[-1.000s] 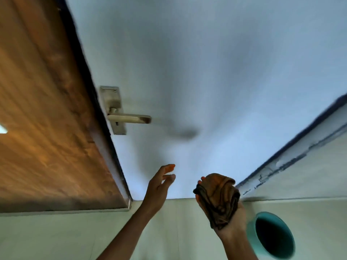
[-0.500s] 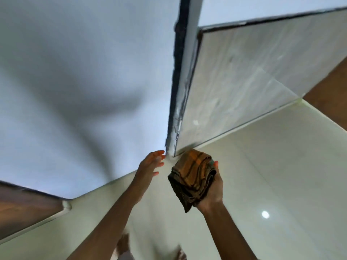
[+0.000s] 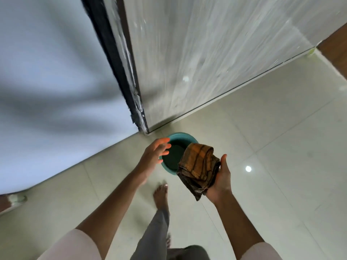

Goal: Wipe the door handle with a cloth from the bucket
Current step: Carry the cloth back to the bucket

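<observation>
An orange and brown checked cloth (image 3: 199, 166) lies bunched in my right hand (image 3: 220, 177), which grips it from below, just above the right side of a teal bucket (image 3: 178, 136). The bucket stands on the floor by the foot of the door frame, and its inside looks dark. My left hand (image 3: 155, 153) hovers over the bucket's left rim, fingers spread, holding nothing. The door handle is out of view.
A pale blue door (image 3: 56, 81) fills the left, with its dark edge (image 3: 116, 62) running down to the floor. A grey marble wall (image 3: 216, 53) stands to the right. My bare foot (image 3: 160, 196) is on the cream tiled floor (image 3: 272, 156) just before the bucket.
The view has swung down from the door handle to the floor and bucket. Both hands have come down over the bucket, the right still holding the cloth.
</observation>
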